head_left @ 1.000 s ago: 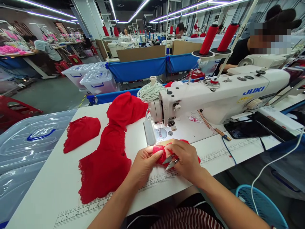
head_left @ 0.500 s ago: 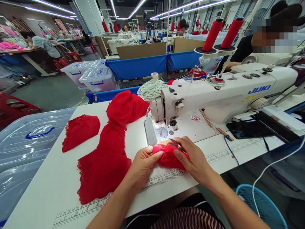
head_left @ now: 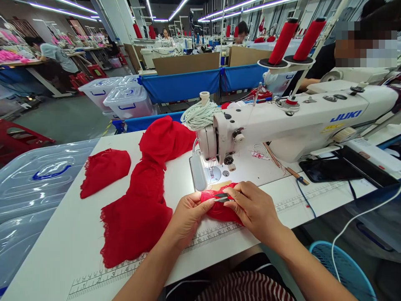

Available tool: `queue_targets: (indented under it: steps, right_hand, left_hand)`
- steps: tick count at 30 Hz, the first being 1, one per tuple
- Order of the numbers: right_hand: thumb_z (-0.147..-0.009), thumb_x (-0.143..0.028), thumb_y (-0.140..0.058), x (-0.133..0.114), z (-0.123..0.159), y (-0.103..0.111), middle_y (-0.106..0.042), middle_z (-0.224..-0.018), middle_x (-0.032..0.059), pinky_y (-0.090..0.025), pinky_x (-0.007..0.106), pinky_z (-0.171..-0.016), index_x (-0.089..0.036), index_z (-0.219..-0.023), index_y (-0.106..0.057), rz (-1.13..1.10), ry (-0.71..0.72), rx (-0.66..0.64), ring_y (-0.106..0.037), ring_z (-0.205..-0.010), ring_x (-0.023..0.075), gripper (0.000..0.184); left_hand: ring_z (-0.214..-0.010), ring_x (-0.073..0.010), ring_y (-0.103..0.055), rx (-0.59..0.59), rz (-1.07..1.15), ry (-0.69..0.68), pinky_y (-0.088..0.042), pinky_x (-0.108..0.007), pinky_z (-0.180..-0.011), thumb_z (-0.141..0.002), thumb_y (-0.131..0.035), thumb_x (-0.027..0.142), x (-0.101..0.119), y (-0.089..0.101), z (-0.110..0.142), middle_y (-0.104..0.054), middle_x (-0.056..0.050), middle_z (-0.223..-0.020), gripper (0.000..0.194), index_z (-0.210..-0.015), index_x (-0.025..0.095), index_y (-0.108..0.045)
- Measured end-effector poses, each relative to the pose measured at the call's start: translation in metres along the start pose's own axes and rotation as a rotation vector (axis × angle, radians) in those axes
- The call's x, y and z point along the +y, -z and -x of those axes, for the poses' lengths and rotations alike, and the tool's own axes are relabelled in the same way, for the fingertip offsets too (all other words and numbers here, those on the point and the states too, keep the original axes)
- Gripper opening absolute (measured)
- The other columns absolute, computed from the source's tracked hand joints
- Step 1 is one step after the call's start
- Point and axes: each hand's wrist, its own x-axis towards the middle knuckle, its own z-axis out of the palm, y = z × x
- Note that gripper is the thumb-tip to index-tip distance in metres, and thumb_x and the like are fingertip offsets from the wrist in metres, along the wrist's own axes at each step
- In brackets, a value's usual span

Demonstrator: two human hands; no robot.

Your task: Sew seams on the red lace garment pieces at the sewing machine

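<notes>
My left hand (head_left: 187, 215) pinches the left end of a small red lace piece (head_left: 220, 210) lying on the white table (head_left: 62, 251) just in front of the sewing machine's needle plate. My right hand (head_left: 253, 208) rests on the right side of that piece and grips small metal thread snips (head_left: 221, 196), blades pointing left over the lace. Both hands are closed. The white JUKI sewing machine (head_left: 297, 119) stands directly behind them, its lamp lighting the plate.
A long red fabric strip (head_left: 147, 196) and a smaller red piece (head_left: 105, 169) lie to the left. Clear lidded bins (head_left: 37, 184) sit at far left, a black phone (head_left: 326, 170) at right, a blue basket (head_left: 341, 267) below. Red thread cones (head_left: 283, 39) top the machine; another person sits behind it.
My right hand turned the snips from pointing down at the near edge to lying across the top of the lace, blades leftward. The lace bundle flattened slightly; the left hand held still.
</notes>
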Motion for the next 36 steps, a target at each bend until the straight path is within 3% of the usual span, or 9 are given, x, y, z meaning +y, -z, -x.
queue_targets:
  steps: [6,9,13,17,20,23,29,33,36]
  right_hand:
    - [-0.095,-0.029,-0.047,-0.001,-0.002,-0.002,-0.062,-0.076,0.0059,-0.041,0.028,-0.059,-0.015,-0.1,-0.066,-0.01,0.016,-0.004,-0.052,-0.067,0.0162,0.025]
    - [-0.095,-0.026,-0.046,-0.001,-0.001,-0.004,-0.06,-0.073,0.0047,-0.041,0.027,-0.058,-0.017,-0.096,-0.067,-0.073,-0.085,0.024,-0.053,-0.068,0.016,0.023]
    - [-0.097,-0.028,-0.04,-0.004,-0.001,-0.003,-0.062,-0.083,0.0047,-0.047,0.028,-0.068,-0.021,-0.104,-0.062,-0.378,-0.317,0.027,-0.057,-0.077,0.016,0.024]
    - [-0.088,-0.031,-0.057,-0.009,-0.003,-0.005,-0.061,-0.089,0.0027,-0.05,0.03,-0.074,-0.023,-0.094,-0.061,-0.636,-0.393,0.022,-0.059,-0.082,0.0161,0.011]
    - [-0.084,-0.021,-0.058,-0.011,-0.003,-0.013,-0.059,-0.083,0.0006,-0.05,0.028,-0.07,-0.024,-0.089,-0.063,-0.625,-0.332,0.156,-0.059,-0.077,0.0142,0.007]
    - [-0.081,-0.008,-0.051,-0.01,-0.001,-0.019,-0.059,-0.079,0.0007,-0.048,0.024,-0.06,-0.022,-0.091,-0.065,-0.456,-0.15,0.255,-0.058,-0.069,0.0121,0.022]
    - [-0.08,-0.003,-0.046,-0.009,-0.001,-0.016,-0.061,-0.069,0.0012,-0.038,0.023,-0.049,-0.018,-0.087,-0.065,0.001,0.093,0.274,-0.053,-0.059,0.0117,0.024]
    - [-0.081,-0.003,-0.044,-0.012,-0.003,-0.017,-0.059,-0.065,0.0018,-0.038,0.023,-0.05,-0.016,-0.08,-0.064,0.047,0.115,0.253,-0.049,-0.057,0.0117,0.024]
    - [-0.079,-0.009,-0.047,-0.015,-0.006,-0.02,-0.052,-0.062,0.0002,-0.035,0.022,-0.047,-0.018,-0.068,-0.057,-0.19,-0.081,0.233,-0.045,-0.054,0.0107,0.017]
  left_hand:
    - [-0.078,-0.0176,-0.068,0.009,-0.005,-0.008,-0.05,-0.028,-0.079,-0.069,-0.077,0.027,-0.001,0.001,0.0,-0.076,-0.009,-0.084,0.026,-0.091,0.013,-0.074]
    - [-0.078,-0.0186,-0.067,-0.006,0.004,0.001,-0.05,-0.03,-0.079,-0.072,-0.075,0.029,0.0,0.0,0.001,-0.075,-0.01,-0.083,0.026,-0.092,0.013,-0.074]
    - [-0.073,-0.0173,-0.066,0.014,0.01,0.02,-0.05,-0.028,-0.071,-0.075,-0.073,0.033,0.002,-0.001,0.001,-0.074,-0.009,-0.082,0.029,-0.095,0.013,-0.073]
    - [-0.063,-0.0105,-0.06,0.012,0.014,0.027,-0.047,-0.02,-0.062,-0.077,-0.071,0.031,0.001,-0.002,0.0,-0.073,-0.006,-0.078,0.026,-0.095,0.013,-0.073]
    - [-0.063,-0.0097,-0.059,0.022,0.016,0.009,-0.047,-0.019,-0.062,-0.076,-0.072,0.029,0.001,-0.003,0.0,-0.073,-0.006,-0.079,0.025,-0.096,0.013,-0.073]
    - [-0.068,-0.0127,-0.063,0.035,0.006,0.002,-0.05,-0.023,-0.067,-0.073,-0.075,0.029,0.002,-0.006,0.0,-0.074,-0.007,-0.081,0.026,-0.094,0.013,-0.072]
    - [-0.068,-0.0157,-0.065,0.096,-0.05,0.013,-0.051,-0.026,-0.067,-0.065,-0.08,0.031,0.0,-0.008,0.001,-0.073,-0.007,-0.072,0.026,-0.081,0.012,-0.072]
    - [-0.066,-0.016,-0.063,0.14,-0.178,-0.024,-0.05,-0.027,-0.065,-0.066,-0.079,0.034,-0.004,-0.004,0.0,-0.072,-0.005,-0.072,0.025,-0.078,0.013,-0.072]
    - [-0.067,-0.0162,-0.061,0.126,-0.286,-0.082,-0.048,-0.026,-0.063,-0.068,-0.077,0.033,-0.005,-0.002,0.001,-0.072,-0.003,-0.071,0.022,-0.079,0.014,-0.073]
